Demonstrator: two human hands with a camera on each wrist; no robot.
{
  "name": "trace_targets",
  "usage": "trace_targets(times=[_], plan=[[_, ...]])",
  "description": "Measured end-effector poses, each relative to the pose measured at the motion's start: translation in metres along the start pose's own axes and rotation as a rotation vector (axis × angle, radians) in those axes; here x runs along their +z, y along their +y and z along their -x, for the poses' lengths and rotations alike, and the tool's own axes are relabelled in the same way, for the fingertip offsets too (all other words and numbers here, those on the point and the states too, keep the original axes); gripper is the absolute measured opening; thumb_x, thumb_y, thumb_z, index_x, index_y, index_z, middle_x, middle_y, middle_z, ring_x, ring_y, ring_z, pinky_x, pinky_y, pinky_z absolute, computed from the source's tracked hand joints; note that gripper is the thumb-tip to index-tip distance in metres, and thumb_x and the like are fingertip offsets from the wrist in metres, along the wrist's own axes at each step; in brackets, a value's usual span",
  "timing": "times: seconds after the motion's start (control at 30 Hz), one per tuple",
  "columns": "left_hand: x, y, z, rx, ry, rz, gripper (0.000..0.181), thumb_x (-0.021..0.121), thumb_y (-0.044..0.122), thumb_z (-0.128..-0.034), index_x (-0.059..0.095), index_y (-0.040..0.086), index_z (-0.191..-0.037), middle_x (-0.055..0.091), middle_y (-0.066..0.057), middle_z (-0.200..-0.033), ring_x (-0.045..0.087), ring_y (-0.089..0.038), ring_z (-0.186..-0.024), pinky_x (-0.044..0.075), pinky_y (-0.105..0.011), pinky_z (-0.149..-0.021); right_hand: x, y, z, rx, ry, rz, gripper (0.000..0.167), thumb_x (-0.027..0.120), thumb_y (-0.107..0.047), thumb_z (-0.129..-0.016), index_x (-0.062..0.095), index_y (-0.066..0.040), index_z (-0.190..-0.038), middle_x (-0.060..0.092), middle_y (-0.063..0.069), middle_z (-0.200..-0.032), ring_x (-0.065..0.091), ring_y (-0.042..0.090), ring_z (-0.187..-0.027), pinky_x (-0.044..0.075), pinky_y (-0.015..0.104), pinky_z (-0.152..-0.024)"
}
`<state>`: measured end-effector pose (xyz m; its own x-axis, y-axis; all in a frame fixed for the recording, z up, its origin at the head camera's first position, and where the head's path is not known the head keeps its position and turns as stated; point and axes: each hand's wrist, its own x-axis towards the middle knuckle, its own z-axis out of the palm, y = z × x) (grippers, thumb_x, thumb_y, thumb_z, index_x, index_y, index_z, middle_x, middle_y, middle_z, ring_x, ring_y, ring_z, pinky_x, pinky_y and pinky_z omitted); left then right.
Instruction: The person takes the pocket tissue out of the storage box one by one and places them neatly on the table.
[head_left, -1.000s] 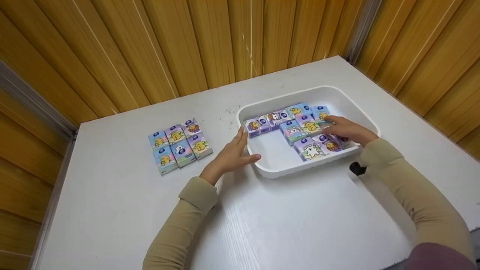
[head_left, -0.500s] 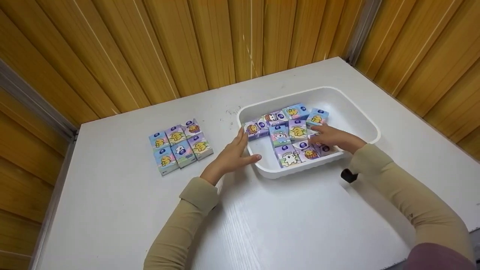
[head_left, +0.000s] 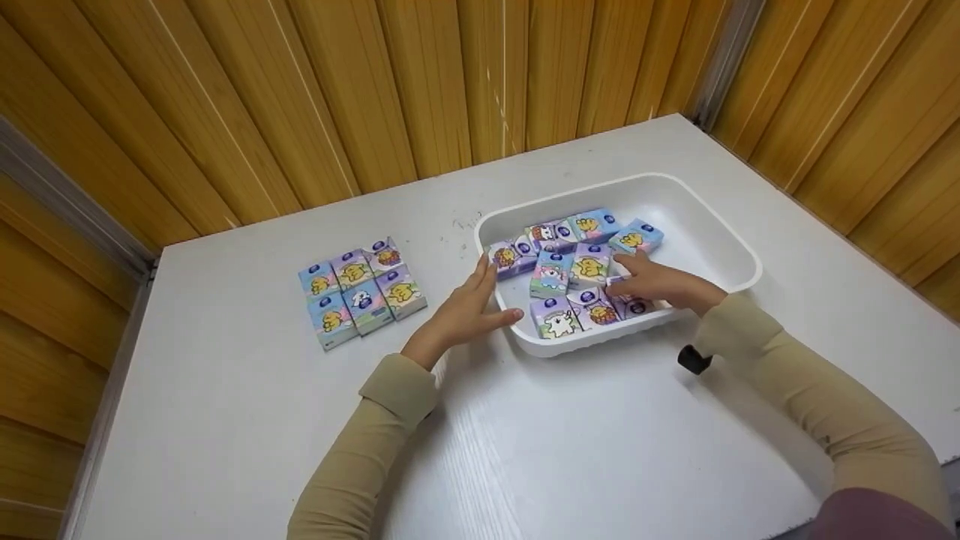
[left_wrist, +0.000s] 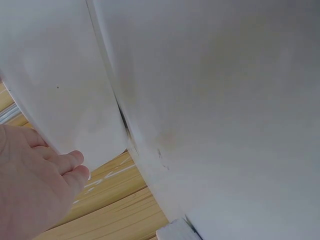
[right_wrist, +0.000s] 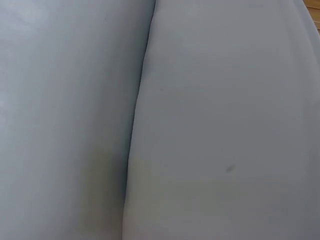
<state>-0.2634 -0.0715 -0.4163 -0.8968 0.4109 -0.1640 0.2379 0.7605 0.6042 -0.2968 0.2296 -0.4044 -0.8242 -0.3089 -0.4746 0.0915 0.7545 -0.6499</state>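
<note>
In the head view, several small tissue packs with cartoon animals lie in a white tray (head_left: pixel 694 196). My right hand (head_left: pixel 660 283) is inside the tray, its fingertips against a purple pack (head_left: pixel 628 308) at the front and near a blue pack (head_left: pixel 636 237) that lies askew. A white-dog pack (head_left: pixel 556 321) is at the left end of the front row. My left hand (head_left: pixel 459 309) rests on the tray's left wall, fingers extended and thumb over the rim. The left wrist view shows this hand (left_wrist: pixel 37 182) at the tray's side; the right wrist view shows no hand.
Left of the tray, several more tissue packs (head_left: pixel 361 298) lie in two neat rows on the white table (head_left: pixel 225 420). Wood-panelled walls (head_left: pixel 420 90) stand behind and to the right. A black object (head_left: pixel 694 360) sits under the right cuff.
My right hand has moved left, and the front and middle packs have slid left with it. The blue pack behind has turned askew. My left hand has stayed at the tray's wall.
</note>
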Motion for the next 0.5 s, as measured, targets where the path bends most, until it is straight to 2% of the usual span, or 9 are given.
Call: trace_targets(times=[0.07, 0.17, 0.33, 0.5], plan=[[0.0, 0.0, 0.0, -0.002, -0.002, 0.002, 0.092, 0.053, 0.057, -0.0769, 0.003, 0.018, -0.143, -0.012, 0.004, -0.148, 0.008, -0.027, -0.137, 0.016, -0.045, -0.109, -0.001, 0.001, 0.002, -0.007, 0.008, 0.015, 0.078, 0.049, -0.035, -0.087, 0.0, -0.007, -0.142, -0.026, 0.024, -0.14, -0.022, 0.041, -0.128, -0.007, 0.06, -0.103], [0.0, 0.0, 0.0, 0.002, -0.001, 0.006, 0.091, 0.054, 0.056, -0.0777, 0.004, 0.018, -0.143, -0.012, 0.004, -0.148, 0.007, -0.027, -0.137, 0.016, -0.045, -0.109, -0.004, 0.003, 0.004, -0.046, 0.039, 0.059, 0.076, 0.049, -0.035, -0.087, 0.005, -0.007, -0.142, -0.011, 0.025, -0.145, -0.008, 0.042, -0.132, 0.001, 0.059, -0.104], [0.0, -0.001, 0.0, 0.013, 0.007, 0.008, 0.09, 0.054, 0.055, -0.0779, 0.004, 0.016, -0.143, -0.012, 0.004, -0.148, 0.007, -0.026, -0.137, 0.015, -0.045, -0.109, -0.012, 0.008, 0.007, -0.128, 0.163, 0.196, 0.068, 0.049, -0.031, -0.088, 0.015, -0.004, -0.141, 0.014, 0.024, -0.145, 0.014, 0.043, -0.131, 0.014, 0.057, -0.104], [0.0, -0.001, 0.001, 0.016, 0.001, 0.008, 0.091, 0.054, 0.055, -0.0779, 0.003, 0.016, -0.143, -0.013, 0.004, -0.148, 0.006, -0.026, -0.137, 0.015, -0.045, -0.109, -0.026, 0.019, 0.011, -0.182, 0.296, 0.317, 0.06, 0.048, -0.023, -0.088, 0.024, 0.0, -0.137, 0.014, 0.025, -0.144, 0.014, 0.043, -0.131, 0.014, 0.056, -0.105]])
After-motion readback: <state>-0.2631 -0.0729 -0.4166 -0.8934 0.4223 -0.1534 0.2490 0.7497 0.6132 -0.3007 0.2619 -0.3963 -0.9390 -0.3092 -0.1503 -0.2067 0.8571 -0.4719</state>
